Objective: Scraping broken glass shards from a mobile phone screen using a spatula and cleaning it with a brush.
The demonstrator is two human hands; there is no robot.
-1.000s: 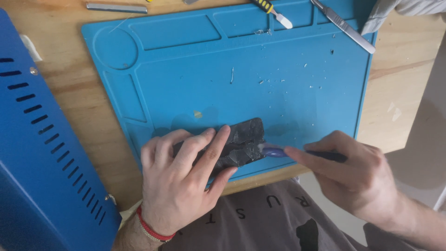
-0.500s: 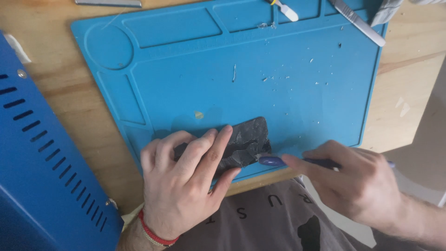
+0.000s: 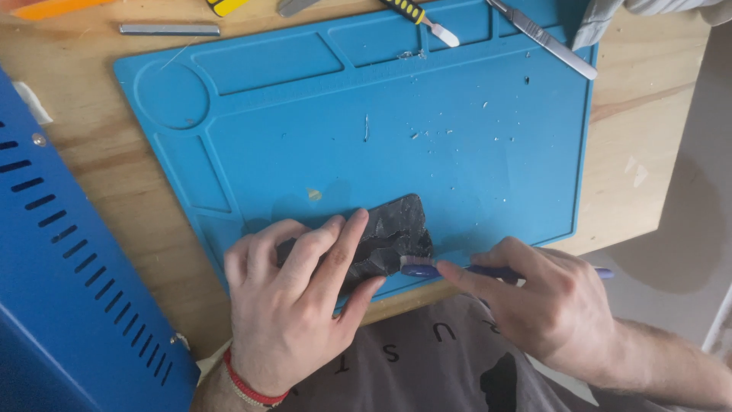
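Fingers of my left hand [image 3: 293, 305] press flat the dark phone [image 3: 389, 236]; my right hand [image 3: 545, 305] pinches a purple tool [image 3: 419, 268] at its right edge.

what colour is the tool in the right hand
Purple or violet-blue: the tool in the right hand shows best in the head view.

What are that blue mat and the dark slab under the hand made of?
The blue mat looks like matte silicone or rubber, given its moulded compartments. The dark slab under the left hand seems to be glossy cracked glass, going by its fracture lines and reflections.
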